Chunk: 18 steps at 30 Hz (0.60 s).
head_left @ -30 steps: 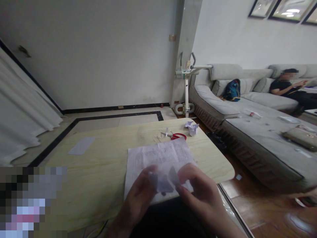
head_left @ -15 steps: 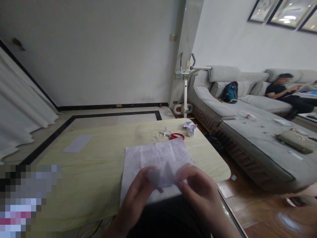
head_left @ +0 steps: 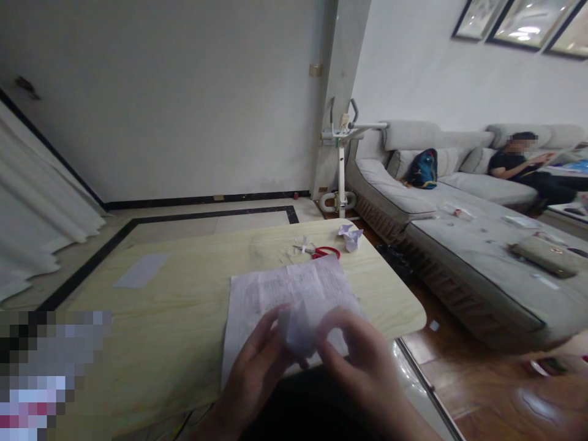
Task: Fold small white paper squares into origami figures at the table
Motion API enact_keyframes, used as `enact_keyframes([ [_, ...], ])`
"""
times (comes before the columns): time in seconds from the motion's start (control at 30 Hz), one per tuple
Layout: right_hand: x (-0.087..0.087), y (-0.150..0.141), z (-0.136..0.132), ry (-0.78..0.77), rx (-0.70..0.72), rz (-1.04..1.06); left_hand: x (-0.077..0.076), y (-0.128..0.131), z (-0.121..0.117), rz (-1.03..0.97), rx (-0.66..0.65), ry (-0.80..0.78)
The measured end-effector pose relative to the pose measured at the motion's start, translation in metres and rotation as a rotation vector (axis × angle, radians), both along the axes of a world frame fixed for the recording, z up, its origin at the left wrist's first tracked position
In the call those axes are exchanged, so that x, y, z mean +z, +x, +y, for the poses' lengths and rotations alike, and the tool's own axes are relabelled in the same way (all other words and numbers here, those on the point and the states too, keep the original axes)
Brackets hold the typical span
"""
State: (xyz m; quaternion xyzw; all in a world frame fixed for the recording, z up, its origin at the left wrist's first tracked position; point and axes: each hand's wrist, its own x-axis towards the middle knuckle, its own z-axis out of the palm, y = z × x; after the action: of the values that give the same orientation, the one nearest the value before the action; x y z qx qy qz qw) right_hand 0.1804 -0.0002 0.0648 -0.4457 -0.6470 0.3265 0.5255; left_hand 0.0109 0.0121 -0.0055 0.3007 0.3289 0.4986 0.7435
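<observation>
Between my two hands is a small folded paper piece [head_left: 297, 329], blurred, with a pointed top. My left hand [head_left: 264, 349] is closed on its left side. The fingertips of my right hand [head_left: 351, 349] pinch at its right edge, thumb and forefinger making a ring. Under both hands a large creased printed sheet [head_left: 261, 288] lies on the pale wooden table [head_left: 184, 331]. Just past the sheet rest scissors [head_left: 325, 252] with red handles, beside thin string [head_left: 289, 250]. Folded white paper shapes [head_left: 351, 237] sit near the far right corner of the table.
A blank paper slip [head_left: 141, 271] lies on the table's left. To the right stands a grey sofa [head_left: 468, 269] with a blue backpack [head_left: 423, 168] and a handbag [head_left: 544, 254]; a person [head_left: 519, 165] sits at its far end. Exercise equipment [head_left: 341, 165] stands behind the table.
The folded paper has turned and moved slightly left and up between my hands, its point now closer to the left hand. My right hand has shifted a little left. The view has swung slightly.
</observation>
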Motion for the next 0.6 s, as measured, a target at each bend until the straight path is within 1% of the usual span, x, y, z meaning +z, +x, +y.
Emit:
enact_keyframes([
  [0.23, -0.003, 0.002, 0.000, 0.001, -0.008, 0.009, 0.003, 0.002, 0.001, -0.014, -0.017, -0.033],
  [0.37, -0.002, 0.002, 0.000, 0.003, -0.006, 0.002, 0.011, 0.004, -0.002, -0.051, 0.003, -0.036],
  [0.47, 0.000, 0.001, 0.000, 0.043, -0.022, -0.005, 0.017, 0.004, -0.005, -0.102, -0.015, -0.053],
  [0.6, 0.004, 0.000, -0.002, 0.114, -0.035, -0.028, 0.019, 0.003, -0.005, -0.165, -0.053, -0.087],
])
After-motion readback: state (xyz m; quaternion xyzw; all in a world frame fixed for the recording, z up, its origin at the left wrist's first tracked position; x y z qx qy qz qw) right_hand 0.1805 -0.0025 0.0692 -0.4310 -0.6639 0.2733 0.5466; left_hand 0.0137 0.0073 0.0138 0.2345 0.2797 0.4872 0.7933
